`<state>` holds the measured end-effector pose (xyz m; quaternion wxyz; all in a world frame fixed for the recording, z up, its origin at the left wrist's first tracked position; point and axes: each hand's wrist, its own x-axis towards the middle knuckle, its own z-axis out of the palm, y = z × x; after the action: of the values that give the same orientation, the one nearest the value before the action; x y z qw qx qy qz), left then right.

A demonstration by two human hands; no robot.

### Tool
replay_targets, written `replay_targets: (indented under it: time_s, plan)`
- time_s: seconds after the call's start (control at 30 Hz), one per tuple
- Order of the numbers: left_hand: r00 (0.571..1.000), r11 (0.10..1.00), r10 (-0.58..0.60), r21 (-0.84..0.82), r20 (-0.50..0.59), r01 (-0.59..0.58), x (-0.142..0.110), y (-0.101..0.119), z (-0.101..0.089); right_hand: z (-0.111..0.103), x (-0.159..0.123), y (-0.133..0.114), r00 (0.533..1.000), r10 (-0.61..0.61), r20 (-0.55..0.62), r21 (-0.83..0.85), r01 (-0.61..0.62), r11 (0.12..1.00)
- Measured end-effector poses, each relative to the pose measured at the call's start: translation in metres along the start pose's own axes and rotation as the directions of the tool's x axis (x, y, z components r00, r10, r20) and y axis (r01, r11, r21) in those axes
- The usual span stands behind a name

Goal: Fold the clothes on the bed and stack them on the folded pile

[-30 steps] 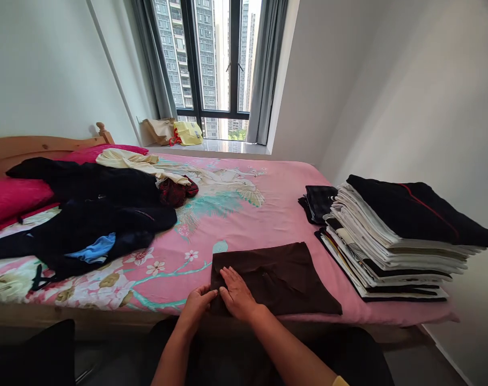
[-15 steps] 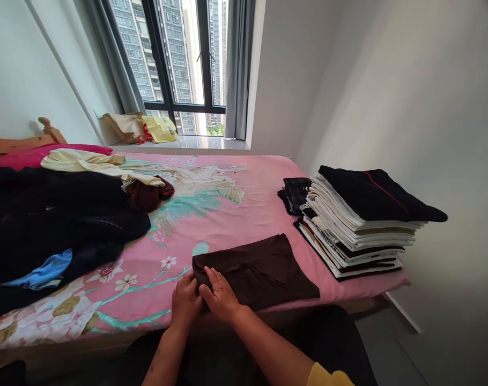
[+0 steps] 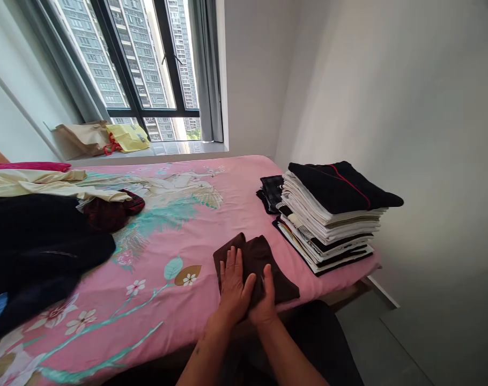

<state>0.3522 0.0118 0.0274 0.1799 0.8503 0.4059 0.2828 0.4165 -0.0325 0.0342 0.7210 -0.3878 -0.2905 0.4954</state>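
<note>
A dark brown folded garment (image 3: 268, 262) lies near the front edge of the pink flowered bed (image 3: 179, 236). My left hand (image 3: 233, 284) rests flat on its left half, fingers stretched out. My right hand (image 3: 265, 300) lies beside it on the garment, fingers laid along the cloth, partly under the left thumb. Just right of the garment stands a tall stack of folded clothes (image 3: 332, 225) with a black piece with a red stripe on top.
A heap of unfolded dark clothes (image 3: 38, 246) and a cream garment (image 3: 43, 185) cover the bed's left side. A small dark folded item (image 3: 270, 193) sits behind the stack. Paper and yellow bags (image 3: 103, 138) lie on the window sill. A white wall stands at right.
The brown garment has been folded over to about half its width. Both hands shifted right onto it, and the view swung to the right.
</note>
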Motion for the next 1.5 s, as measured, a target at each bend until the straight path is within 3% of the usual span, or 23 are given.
replay_targets:
  time_s: [0.13,0.23,0.43,0.57,0.73,0.9,1.03,1.13,1.2,1.37,1.43,1.5]
  plan:
    - [0.98,0.997,-0.046,0.072,0.193,0.033,0.016,0.022,0.045,-0.056,0.01,0.0,0.995,-0.021,-0.093,-0.083,0.014,0.996]
    - [0.965,0.991,-0.09,0.121,0.248,0.062,0.019,0.026,0.06,-0.075,0.012,0.008,0.996,0.027,-0.09,-0.082,-0.034,0.996]
    - [0.977,0.992,-0.04,0.124,0.211,0.014,0.029,0.023,0.051,-0.073,0.02,-0.004,0.992,0.059,-0.11,0.072,-0.051,0.996]
    - [0.988,0.99,-0.008,0.139,0.157,-0.014,0.033,0.024,0.063,-0.081,0.026,-0.013,0.992,0.055,-0.113,0.084,-0.046,0.995]
    - [0.967,0.983,-0.083,0.178,0.241,0.04,0.037,0.03,0.074,-0.096,0.03,-0.014,0.989,0.096,-0.11,0.022,-0.094,0.995]
    - [0.973,0.979,-0.046,0.205,0.227,-0.002,0.038,0.031,0.062,-0.107,0.032,-0.017,0.989,0.143,-0.041,0.171,-0.134,0.976]
    - [0.976,0.965,-0.086,0.26,0.199,0.032,0.033,0.026,0.061,-0.11,0.037,-0.025,0.959,0.283,0.027,0.28,-0.279,0.919]
    - [0.988,0.958,-0.059,0.286,0.145,0.015,0.031,0.026,0.065,-0.111,0.043,-0.034,0.962,0.264,0.075,0.272,-0.274,0.922]
    - [0.989,0.954,-0.071,0.297,0.132,0.029,0.033,0.027,0.068,-0.113,0.047,-0.038,0.975,0.217,0.043,0.187,-0.221,0.957]
    - [0.943,0.943,-0.181,0.323,0.28,0.085,0.04,0.028,0.069,-0.123,0.048,-0.046,0.98,0.026,-0.195,-0.235,-0.073,0.969]
    - [0.943,0.943,-0.155,0.328,0.293,0.054,0.042,0.025,0.062,-0.12,0.044,-0.05,0.971,-0.122,-0.204,-0.445,0.019,0.895]
    - [0.958,0.94,-0.091,0.34,0.271,-0.007,0.044,0.018,0.051,-0.109,0.039,-0.053,0.962,-0.257,-0.093,-0.655,0.135,0.743]
